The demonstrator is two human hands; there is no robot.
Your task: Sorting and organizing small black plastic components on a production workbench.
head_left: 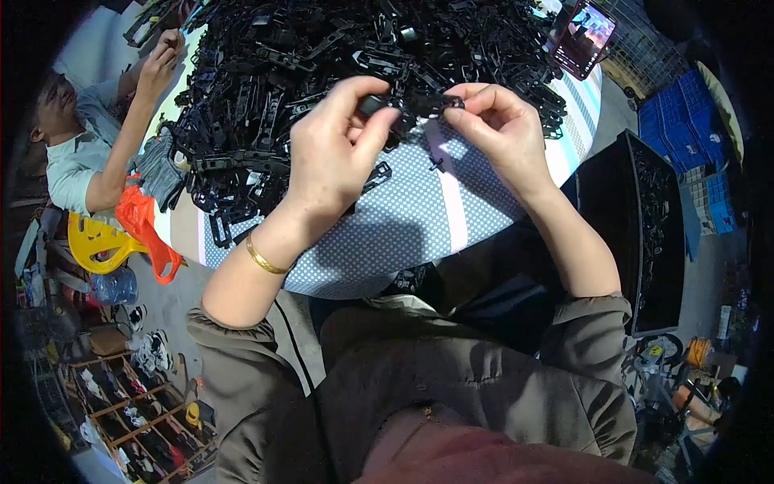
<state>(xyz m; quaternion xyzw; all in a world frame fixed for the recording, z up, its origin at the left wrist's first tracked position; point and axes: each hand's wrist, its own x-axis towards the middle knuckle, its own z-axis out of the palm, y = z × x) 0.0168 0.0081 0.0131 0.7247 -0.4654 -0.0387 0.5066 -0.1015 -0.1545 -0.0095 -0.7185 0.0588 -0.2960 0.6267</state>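
Between my two hands, over the near edge of a big heap of black plastic parts (266, 73), is a small black plastic part (423, 105). My left hand (339, 137) has thumb and forefinger closed on the left end of it, where a rounded dark piece shows. With thumb and fingertips, my right hand (500, 125) pinches the right end. Whether this is one piece or two joined pieces I cannot tell. A tiny black piece (436, 164) lies on the patterned tablecloth (387, 218) below my hands.
At the left, another person's hand (160, 68) is raised by the heap. A phone (584, 38) stands at the back right. An orange plastic bag (141, 218) hangs at the left edge near a yellow stool (97, 246). A black bin (629, 242) of parts stands at right.
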